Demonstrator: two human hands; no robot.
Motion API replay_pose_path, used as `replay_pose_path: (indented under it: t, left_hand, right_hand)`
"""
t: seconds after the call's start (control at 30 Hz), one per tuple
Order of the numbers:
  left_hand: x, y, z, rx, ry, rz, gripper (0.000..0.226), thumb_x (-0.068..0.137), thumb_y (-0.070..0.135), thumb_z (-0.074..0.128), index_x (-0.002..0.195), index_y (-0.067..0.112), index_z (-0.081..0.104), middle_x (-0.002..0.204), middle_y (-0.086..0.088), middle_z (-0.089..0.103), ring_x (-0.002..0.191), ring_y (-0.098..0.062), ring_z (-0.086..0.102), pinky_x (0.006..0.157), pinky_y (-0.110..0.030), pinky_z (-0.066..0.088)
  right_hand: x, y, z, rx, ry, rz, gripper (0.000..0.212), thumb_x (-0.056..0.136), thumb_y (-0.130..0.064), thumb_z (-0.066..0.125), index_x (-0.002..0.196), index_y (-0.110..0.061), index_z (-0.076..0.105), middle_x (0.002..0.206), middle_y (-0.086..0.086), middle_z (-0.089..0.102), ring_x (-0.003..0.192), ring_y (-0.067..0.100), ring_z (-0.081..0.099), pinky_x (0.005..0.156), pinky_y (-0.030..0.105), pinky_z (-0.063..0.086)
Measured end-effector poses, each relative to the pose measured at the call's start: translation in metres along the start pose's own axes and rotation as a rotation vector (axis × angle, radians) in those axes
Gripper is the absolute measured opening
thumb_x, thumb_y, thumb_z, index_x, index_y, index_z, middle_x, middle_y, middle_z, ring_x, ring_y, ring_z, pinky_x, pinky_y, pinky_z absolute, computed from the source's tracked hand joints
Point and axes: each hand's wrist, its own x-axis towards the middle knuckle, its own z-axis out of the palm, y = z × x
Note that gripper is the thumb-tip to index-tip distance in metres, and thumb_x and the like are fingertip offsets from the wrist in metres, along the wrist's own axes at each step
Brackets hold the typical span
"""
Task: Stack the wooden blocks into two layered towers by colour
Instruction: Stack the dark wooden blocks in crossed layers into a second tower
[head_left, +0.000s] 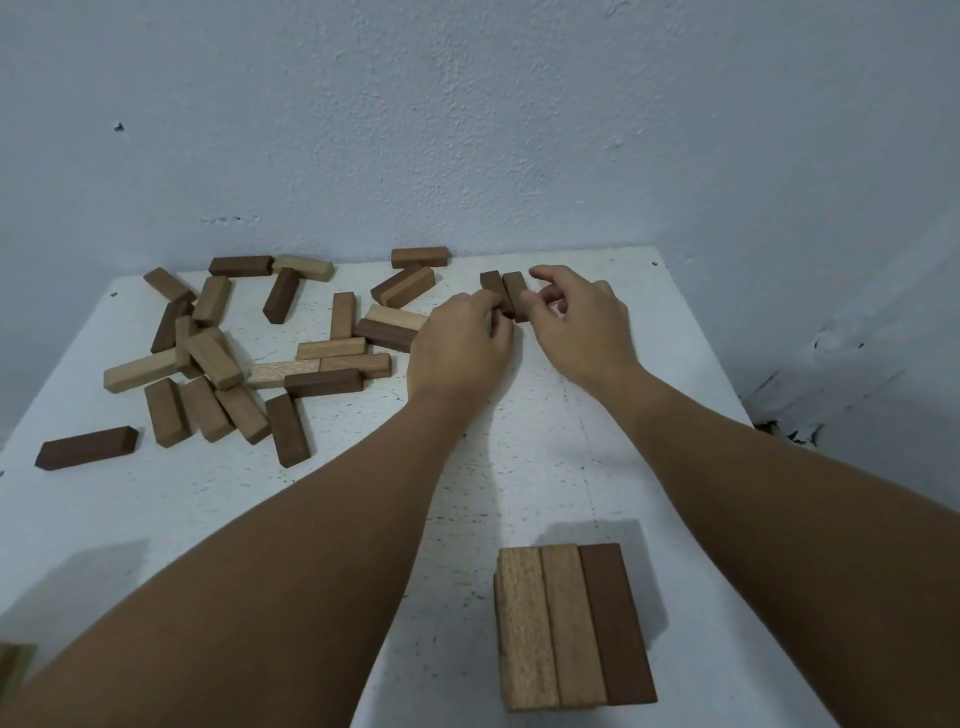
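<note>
Two dark brown blocks (505, 291) lie side by side on the white table (519, 467) near its far edge. My left hand (460, 348) pinches their near left end with curled fingers. From the right, my right hand (576, 317) holds the same pair with thumb and fingertips. Close to me stands a tower (571, 623) whose top layer is two light blocks and one dark block. Several loose light and dark blocks (249, 353) are scattered over the left half of the table.
A pale wall (467, 130) rises directly behind the table's far edge. The table's right edge (727, 389) drops off beside my right forearm. A bit of another block (13, 665) shows at the lower left corner.
</note>
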Motion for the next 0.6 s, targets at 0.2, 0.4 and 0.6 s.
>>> replay_pose_path:
  t: [0.2,0.4,0.6]
  left_hand:
    - [0.001,-0.005,-0.004,-0.120,-0.009,0.008,0.024,0.101,0.025,0.054,0.114,0.022,0.074,0.081,0.006,0.065,0.074,-0.011,0.057,0.069,-0.033,0.049]
    - [-0.019,-0.013,-0.024,0.122,0.073,0.070,0.036,0.102,0.026,0.059,0.135,0.014,0.064,0.111,-0.009,0.061,0.099,-0.024,0.057,0.086,-0.039,0.050]
    - [-0.044,-0.035,-0.018,0.546,0.183,-0.025,0.058,0.096,0.055,0.053,0.135,0.014,0.061,0.141,-0.016,0.040,0.128,-0.036,0.028,0.107,-0.051,0.030]
  right_hand:
    - [-0.001,-0.002,-0.001,-0.126,-0.069,-0.136,0.036,0.104,-0.043,0.052,0.138,-0.052,0.057,0.109,-0.011,0.059,0.111,0.021,0.050,0.104,0.043,0.042]
    - [0.000,-0.002,-0.001,-0.152,-0.086,-0.144,0.030,0.103,-0.044,0.053,0.129,-0.054,0.065,0.106,-0.015,0.049,0.112,0.018,0.047,0.106,0.041,0.038]
    - [-0.001,-0.001,-0.002,-0.138,-0.098,-0.149,0.027,0.101,-0.046,0.057,0.123,-0.054,0.068,0.114,-0.011,0.059,0.117,0.019,0.048,0.107,0.039,0.033]
